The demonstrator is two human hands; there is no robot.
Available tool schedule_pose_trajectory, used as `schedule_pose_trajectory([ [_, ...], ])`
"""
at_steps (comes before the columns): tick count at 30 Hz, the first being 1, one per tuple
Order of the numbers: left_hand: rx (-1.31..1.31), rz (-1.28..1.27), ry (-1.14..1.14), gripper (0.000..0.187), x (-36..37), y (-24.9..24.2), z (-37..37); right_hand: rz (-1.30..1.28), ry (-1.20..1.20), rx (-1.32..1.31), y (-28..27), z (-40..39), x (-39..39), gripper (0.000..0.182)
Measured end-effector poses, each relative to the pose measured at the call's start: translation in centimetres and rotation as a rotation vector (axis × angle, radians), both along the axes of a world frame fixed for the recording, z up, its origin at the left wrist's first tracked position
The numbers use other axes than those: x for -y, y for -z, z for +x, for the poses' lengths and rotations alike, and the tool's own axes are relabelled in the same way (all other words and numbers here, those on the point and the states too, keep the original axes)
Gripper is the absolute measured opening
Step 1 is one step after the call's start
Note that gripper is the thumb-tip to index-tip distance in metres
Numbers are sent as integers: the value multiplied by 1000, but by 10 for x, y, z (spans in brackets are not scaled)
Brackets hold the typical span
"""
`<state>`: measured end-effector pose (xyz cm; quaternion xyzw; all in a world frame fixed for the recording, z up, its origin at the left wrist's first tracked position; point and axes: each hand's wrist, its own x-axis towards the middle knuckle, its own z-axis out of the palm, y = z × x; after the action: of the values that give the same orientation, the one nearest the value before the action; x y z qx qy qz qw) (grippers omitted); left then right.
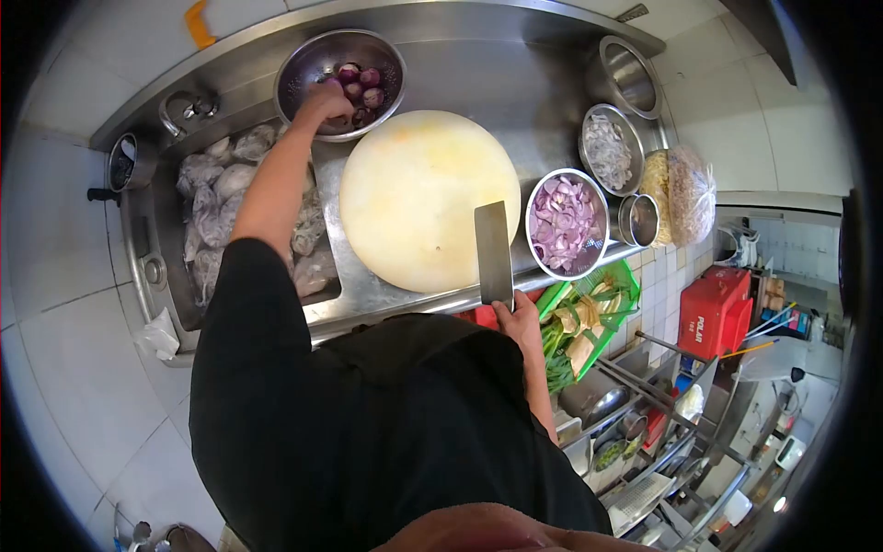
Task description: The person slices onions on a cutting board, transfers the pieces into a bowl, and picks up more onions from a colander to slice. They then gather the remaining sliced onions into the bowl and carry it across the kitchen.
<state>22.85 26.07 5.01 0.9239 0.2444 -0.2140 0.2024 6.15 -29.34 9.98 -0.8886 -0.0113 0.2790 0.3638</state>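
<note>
My left hand (326, 103) reaches into a steel colander (391, 78) at the top left, beside several whole red onions (354, 89); its fingertips are hidden among them. A cleaver (495, 250) is held by its handle in my right hand (521, 322), the wide blade lying over the lower right edge of a round, pale cutting board (430, 198). Right of the board stands a white perforated bowl (600, 219) full of cut red onion pieces (563, 223).
A sink (179, 313) with bagged food lies on the left, below a faucet (189, 109). Steel bowls (633, 75) and plastic bags (690, 195) stand at the right. Below the counter edge are a green crate (607, 336) and a red box (713, 313).
</note>
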Motion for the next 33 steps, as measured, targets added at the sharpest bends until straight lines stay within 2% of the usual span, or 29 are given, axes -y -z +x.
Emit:
schedule_pose_trajectory([
  [1,54,-35,-67,43,7,-23,-12,6,22,-30,-2,1,1,26],
  [3,400,-25,-53,43,48,-48,-51,29,63,-99,-11,4,-5,26],
  [4,572,-19,-50,43,72,-56,-69,18,-9,11,-17,6,-9,25],
  [6,425,-372,-49,34,127,-44,-95,66,56,-73,-4,4,-7,25],
  [7,549,-302,150,36,156,-21,-106,89,87,-112,6,5,-4,25],
  [9,251,-341,202,45,197,-17,-118,59,53,-100,15,6,-1,27],
  [11,232,-172,291,49,210,-11,-123,31,57,-146,4,12,-6,29],
  [14,576,-124,117,49,174,-41,-98,-9,-37,-7,19,13,6,33],
  [16,716,-140,35,40,100,-28,-49,53,-48,73,36,7,12,25],
  [17,700,-13,-62,37,70,-15,-25,29,-46,77,35,5,11,23],
  [18,620,6,-29,42,49,-24,-21,5,-44,80,34,3,9,22],
  [19,566,148,-41,51,17,28,1,5,-47,110,28,1,4,22],
  [20,567,212,87,55,-10,70,11,2,-48,139,23,0,0,23],
  [21,570,276,215,58,-27,92,19,-3,-48,171,15,0,-5,24],
  [22,510,225,184,60,-30,90,26,-22,15,4,1,3,-11,34],
  [24,376,116,122,64,-28,90,34,-26,27,7,1,5,-12,33],
  [27,163,108,95,68,-9,55,31,-27,54,-34,1,5,-15,32],
  [31,162,113,33,71,-6,52,23,-50,55,-46,13,8,-12,30],
  [32,193,114,7,70,-11,54,21,42,15,83,16,7,-11,31],
  [33,222,115,-19,70,-16,57,18,3,-9,81,19,8,-10,29],
])
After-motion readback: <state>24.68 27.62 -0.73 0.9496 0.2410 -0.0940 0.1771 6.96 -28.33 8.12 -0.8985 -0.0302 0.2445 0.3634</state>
